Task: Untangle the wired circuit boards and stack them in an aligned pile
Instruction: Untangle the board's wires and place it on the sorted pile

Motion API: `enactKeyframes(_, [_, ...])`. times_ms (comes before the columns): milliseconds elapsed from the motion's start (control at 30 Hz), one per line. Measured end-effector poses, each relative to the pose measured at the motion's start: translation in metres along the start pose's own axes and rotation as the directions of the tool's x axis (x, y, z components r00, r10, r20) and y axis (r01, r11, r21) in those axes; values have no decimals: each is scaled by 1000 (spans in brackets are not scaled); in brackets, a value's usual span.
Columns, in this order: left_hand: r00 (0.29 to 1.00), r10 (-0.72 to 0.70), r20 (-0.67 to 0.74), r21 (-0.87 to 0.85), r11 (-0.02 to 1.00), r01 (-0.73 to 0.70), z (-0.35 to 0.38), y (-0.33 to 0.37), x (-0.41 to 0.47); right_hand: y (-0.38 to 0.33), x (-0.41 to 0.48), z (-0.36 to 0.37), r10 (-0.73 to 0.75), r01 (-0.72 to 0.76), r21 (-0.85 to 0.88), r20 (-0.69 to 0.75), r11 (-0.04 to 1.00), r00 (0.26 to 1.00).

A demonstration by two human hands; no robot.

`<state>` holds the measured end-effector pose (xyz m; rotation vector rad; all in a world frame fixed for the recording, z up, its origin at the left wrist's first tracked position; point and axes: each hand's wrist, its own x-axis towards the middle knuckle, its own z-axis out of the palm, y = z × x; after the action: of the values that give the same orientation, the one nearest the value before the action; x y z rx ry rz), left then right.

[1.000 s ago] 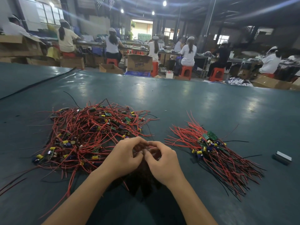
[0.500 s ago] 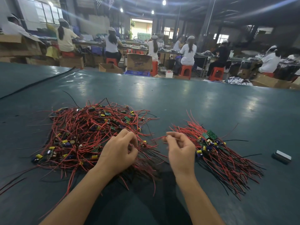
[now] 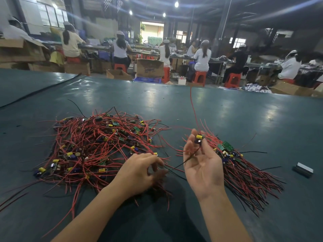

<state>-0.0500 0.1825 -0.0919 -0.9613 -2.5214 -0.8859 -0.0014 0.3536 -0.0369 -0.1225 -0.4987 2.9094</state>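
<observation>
So the right grip is palm up, and its fingertips are pinching 1 small circuit board, the one with the yellow capacitor on it. A red wire sticks almost straight up from that board, way above the fingers. A thin black wire runs down past the palm and off to the left, toward the left grip.

The left grip is knuckles up, with its fingers curled down onto the near edge of the tangled pile. It's touching the red leads there for sure. Honestly I can't tell if it's actually pinching anything or just resting on them, since the fingertips are blurry and tucked under.

That tangled pile spreads out to the left of and beyond the left grip. It's a big red mess with little boards and yellow caps scattered all through it.

Just right of the right grip, pretty much behind its fingers, is the sorted stack. The green boards are bunched at the far end and the wires all fan back toward the near right.

Well off to the right of that, a small metallic block sits alone on the dark green tabletop.
</observation>
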Motion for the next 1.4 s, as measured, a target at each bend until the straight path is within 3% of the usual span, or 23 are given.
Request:
enactKeyframes(67, [1000, 8, 10, -32, 999, -8, 5, 10, -2, 8, -2, 0, 35, -35, 1, -6, 999, 999])
enactKeyframes(167, [1000, 12, 17, -249, 968, -7, 8, 21, -2, 17, -4, -2, 38, -37, -104, 10, 994, 999])
enactKeyframes(267, [994, 47, -96, -402, 912, -81, 6, 27, -1, 19, -5, -1, -4, 13, -226, 41, 974, 999])
enactKeyframes(367, [968, -69, -241, -495, 867, -61, 6, 31, 2, 22, -6, -2, -15, 32, -336, 52, 941, 999])
enactKeyframes(433, [950, -206, -235, -662, 750, -1, 3, 33, 5, 24, -5, -3, -19, 32, -426, 35, 904, 999])
enactKeyframes(533, [915, -381, -133, -881, 469, 67, -4, 30, 10, 26, -4, -5, -30, 12, -524, -26, 851, 999])
enactKeyframes(700, [842, -539, -32, -984, 167, 70, -8, 22, 13, 28, -5, -5, 79, -75, -525, -15, 848, 997])
enactKeyframes(800, [842, -537, 46, -992, 75, 102, -7, 20, 15, 34, -7, -4, 121, -93, -492, 25, 865, 992])
enactKeyframes(967, [809, -538, 236, -905, 180, 384, 2, 29, 15, 43, -11, -3, 93, -52, -503, 55, 863, 994])
enactKeyframes(1033, [827, -534, 178, -879, 291, 377, 5, 28, 14, 45, -12, -5, 89, -50, -543, 46, 838, 995])
enactKeyframes(1133, [874, -486, -18, -798, 533, 280, 4, 23, 11, 48, -11, -7, 70, -40, -580, 29, 814, 997])
enactKeyframes(1300, [850, -493, -186, -689, 682, 245, 6, 18, 13, 50, -11, -6, -3, -24, -646, -41, 763, 999])
enactKeyframes(1400, [886, -451, -112, -722, 649, 239, 6, 20, 12, 50, -10, -6, -40, -22, -630, -85, 776, 996])
